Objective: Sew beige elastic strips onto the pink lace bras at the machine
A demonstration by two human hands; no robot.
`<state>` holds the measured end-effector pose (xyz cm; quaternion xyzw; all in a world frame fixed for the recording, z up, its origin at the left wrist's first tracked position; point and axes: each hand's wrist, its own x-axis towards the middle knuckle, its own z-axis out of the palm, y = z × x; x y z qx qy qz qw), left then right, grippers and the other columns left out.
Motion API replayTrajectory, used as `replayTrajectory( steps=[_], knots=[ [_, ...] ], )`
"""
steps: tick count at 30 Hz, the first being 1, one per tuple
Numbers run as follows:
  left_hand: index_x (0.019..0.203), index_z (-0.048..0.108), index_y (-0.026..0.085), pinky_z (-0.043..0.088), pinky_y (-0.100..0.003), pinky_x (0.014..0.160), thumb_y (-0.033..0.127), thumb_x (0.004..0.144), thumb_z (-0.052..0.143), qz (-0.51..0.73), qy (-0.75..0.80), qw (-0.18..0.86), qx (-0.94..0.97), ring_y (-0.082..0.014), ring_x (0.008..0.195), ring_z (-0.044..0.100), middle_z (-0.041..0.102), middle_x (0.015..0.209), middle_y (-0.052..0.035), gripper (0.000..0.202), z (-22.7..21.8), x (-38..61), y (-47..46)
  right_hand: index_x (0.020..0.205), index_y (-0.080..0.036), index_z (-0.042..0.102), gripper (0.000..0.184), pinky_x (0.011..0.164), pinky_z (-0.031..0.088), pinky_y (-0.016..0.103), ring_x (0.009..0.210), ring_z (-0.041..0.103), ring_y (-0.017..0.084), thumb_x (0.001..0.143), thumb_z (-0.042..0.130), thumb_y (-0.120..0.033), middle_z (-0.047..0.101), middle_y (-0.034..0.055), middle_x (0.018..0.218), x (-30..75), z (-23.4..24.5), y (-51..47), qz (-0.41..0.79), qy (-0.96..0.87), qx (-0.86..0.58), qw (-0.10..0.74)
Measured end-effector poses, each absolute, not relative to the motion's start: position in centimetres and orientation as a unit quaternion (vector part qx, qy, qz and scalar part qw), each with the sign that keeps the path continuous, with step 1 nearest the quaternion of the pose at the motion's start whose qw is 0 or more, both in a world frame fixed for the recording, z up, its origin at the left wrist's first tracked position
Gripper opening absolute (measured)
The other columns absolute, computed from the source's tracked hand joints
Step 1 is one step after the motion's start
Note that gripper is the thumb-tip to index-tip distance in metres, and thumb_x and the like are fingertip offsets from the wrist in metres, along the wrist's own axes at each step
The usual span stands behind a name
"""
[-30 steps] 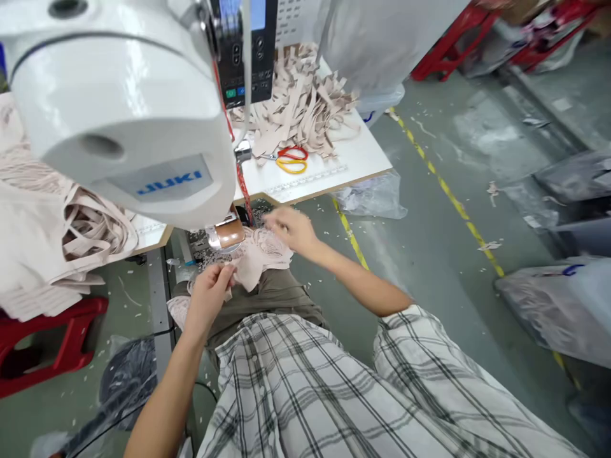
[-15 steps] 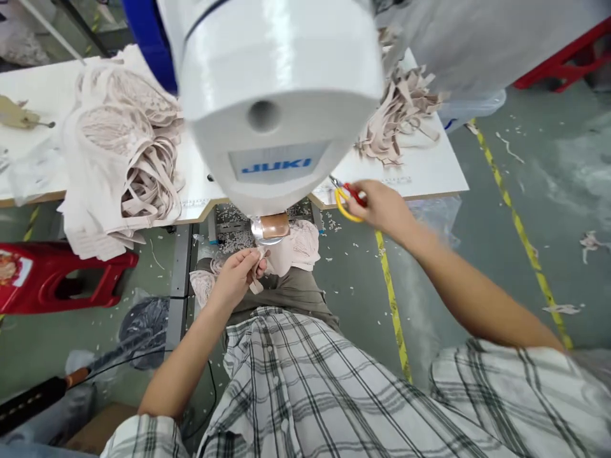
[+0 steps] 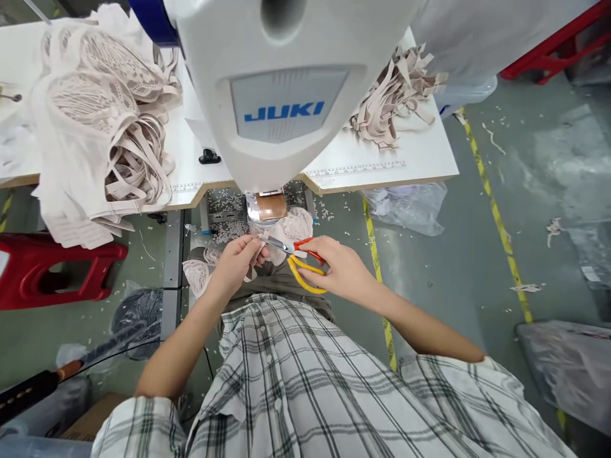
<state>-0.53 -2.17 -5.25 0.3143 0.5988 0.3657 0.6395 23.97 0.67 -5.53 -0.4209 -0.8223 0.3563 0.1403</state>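
My left hand (image 3: 236, 264) pinches a pale pink lace garment piece (image 3: 292, 226) just below the white JUKI sewing machine head (image 3: 286, 95). My right hand (image 3: 340, 270) is closed on red-and-yellow scissors (image 3: 298, 262), whose blades point left and touch the fabric at my left fingertips. The lace piece hangs from under the copper-coloured presser part (image 3: 271, 207) onto my lap. Whether the blades are parted is unclear.
A heap of lace pieces and straps (image 3: 100, 127) lies on the white table (image 3: 410, 159) at left. More strap pieces (image 3: 396, 102) lie at right. A red stool (image 3: 57, 273) stands at left. Plastic bags (image 3: 405, 203) and a yellow floor line (image 3: 377, 267) are at right.
My right hand took the scissors from the table edge and brought them down and left to the fabric held by my left hand. The view tilted so the machine head sits higher.
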Motion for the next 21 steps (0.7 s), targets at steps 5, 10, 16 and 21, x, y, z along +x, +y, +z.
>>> replayTrajectory(
  steps=[5, 10, 16, 21],
  knots=[
    [0.068, 0.061, 0.018, 0.039, -0.022, 0.057, 0.027, 0.086, 0.055, 0.354, 0.619, 0.622, 0.324, -0.011, 0.062, 0.05, 0.062, 0.07, -0.0011, 0.021, -5.3, -0.7, -2.4, 0.124, -0.024, 0.066, 0.034, 0.067, 0.051, 0.031, 0.071, 0.061, 0.016, 0.092, 0.067, -0.036, 0.071, 0.0062, 0.117, 24.0, -5.8, 0.9, 0.372, -0.828, -0.404, 0.113],
    [0.066, 0.057, 0.018, 0.028, -0.023, 0.052, 0.03, 0.088, 0.058, 0.379, 0.577, 0.656, 0.306, -0.0083, 0.054, 0.035, 0.05, 0.063, 0.002, 0.025, -5.7, -1.6, -2.9, 0.117, -0.027, 0.069, 0.028, 0.065, 0.051, 0.032, 0.072, 0.063, 0.018, 0.091, 0.066, -0.037, 0.072, 0.0038, 0.096, 25.4, -6.3, 0.0, 0.414, -0.786, -0.438, 0.137],
    [0.069, 0.061, 0.017, 0.033, -0.022, 0.053, 0.051, 0.082, 0.076, 0.438, 0.557, 0.649, 0.277, -0.0082, 0.053, 0.04, 0.049, 0.058, 0.0032, 0.039, -5.9, -2.0, -3.5, 0.117, -0.027, 0.06, 0.042, 0.063, 0.052, 0.033, 0.072, 0.061, 0.018, 0.077, 0.072, -0.031, 0.07, 0.0076, 0.112, 25.1, -6.6, -1.3, 0.447, -0.761, -0.434, 0.179],
    [0.077, 0.068, 0.017, 0.044, -0.023, 0.06, 0.054, 0.083, 0.075, 0.428, 0.601, 0.605, 0.301, -0.0107, 0.061, 0.055, 0.064, 0.069, -0.0017, 0.039, -5.4, -1.6, -3.8, 0.117, -0.026, 0.059, 0.043, 0.071, 0.055, 0.037, 0.082, 0.066, 0.022, 0.077, 0.071, -0.031, 0.07, 0.0089, 0.118, 23.1, -6.6, -1.0, 0.434, -0.778, -0.422, 0.171]
  ],
)
